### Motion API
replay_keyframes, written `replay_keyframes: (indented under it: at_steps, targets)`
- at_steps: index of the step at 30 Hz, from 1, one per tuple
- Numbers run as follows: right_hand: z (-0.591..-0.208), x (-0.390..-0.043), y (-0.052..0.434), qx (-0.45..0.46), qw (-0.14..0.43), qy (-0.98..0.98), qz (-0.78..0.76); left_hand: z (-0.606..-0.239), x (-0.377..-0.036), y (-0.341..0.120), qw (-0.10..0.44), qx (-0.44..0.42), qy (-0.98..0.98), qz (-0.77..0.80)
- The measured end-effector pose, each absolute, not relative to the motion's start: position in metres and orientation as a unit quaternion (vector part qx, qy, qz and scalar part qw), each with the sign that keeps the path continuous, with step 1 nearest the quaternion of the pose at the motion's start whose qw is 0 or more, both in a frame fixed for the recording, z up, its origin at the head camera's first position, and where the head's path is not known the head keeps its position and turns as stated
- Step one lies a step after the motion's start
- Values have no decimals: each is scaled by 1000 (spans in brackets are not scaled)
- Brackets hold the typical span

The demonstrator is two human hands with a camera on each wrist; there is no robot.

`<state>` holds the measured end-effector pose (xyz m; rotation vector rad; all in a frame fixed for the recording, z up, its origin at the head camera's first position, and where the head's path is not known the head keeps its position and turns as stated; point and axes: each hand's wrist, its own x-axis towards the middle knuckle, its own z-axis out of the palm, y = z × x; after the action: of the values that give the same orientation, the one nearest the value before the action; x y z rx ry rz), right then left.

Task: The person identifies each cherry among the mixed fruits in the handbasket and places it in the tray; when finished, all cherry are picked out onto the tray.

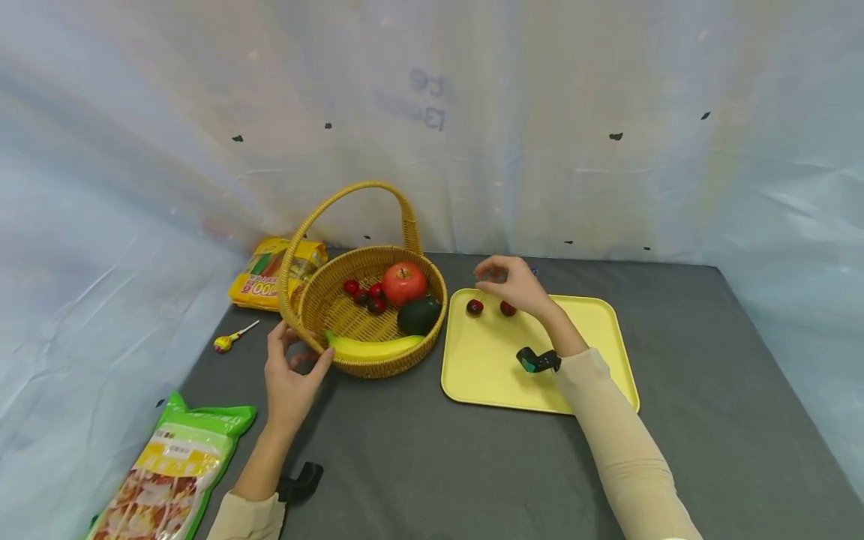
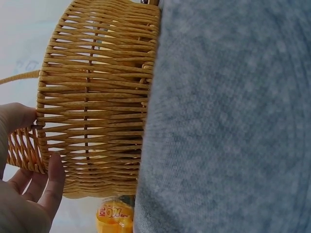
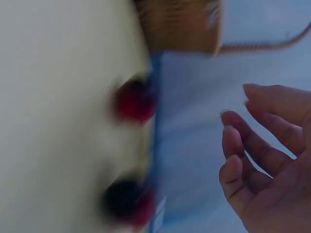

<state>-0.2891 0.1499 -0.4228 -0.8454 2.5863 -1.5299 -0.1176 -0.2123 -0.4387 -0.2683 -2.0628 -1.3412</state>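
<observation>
The right hand (image 1: pixel 514 283) hovers with loosely curled fingers (image 3: pixel 245 167) holding nothing, just above two cherries (image 1: pixel 490 307) on the far left part of the yellow tray (image 1: pixel 607 352). The left hand (image 1: pixel 290 379) grips the near left rim of the wicker basket (image 1: pixel 337 315), thumb against the weave. The basket holds an apple (image 1: pixel 405 283), an avocado (image 1: pixel 418 316), a banana (image 1: pixel 371 346) and more cherries, left of the tray on the dark bench (image 1: pixel 432 465).

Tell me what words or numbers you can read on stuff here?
Yellow packet: red print that looks like "100", too blurred to be sure.
Green bag: its label is too small to read.
Back sheet: faint mirrored letters showing through, not readable.
</observation>
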Motion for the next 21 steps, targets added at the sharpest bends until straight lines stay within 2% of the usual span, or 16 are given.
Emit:
replay_keyframes:
  at_steps: [4,7,14,21]
  targets:
    - [-391,-296,103,-325,9,802,-501,-439,-117,-213,327,-109,-786,-514]
    - [-374,-301,62,-363,30,787,-498,-439,-117,-213,329,-111,-783,-515]
    - [-371,-303,-18,-403,152,776,-461,-440,-116,-214,328,-108,-786,-513]
    - [-385,-304,-46,-402,255,784,-399,-440,-116,-211,323,-115,-785,-516]
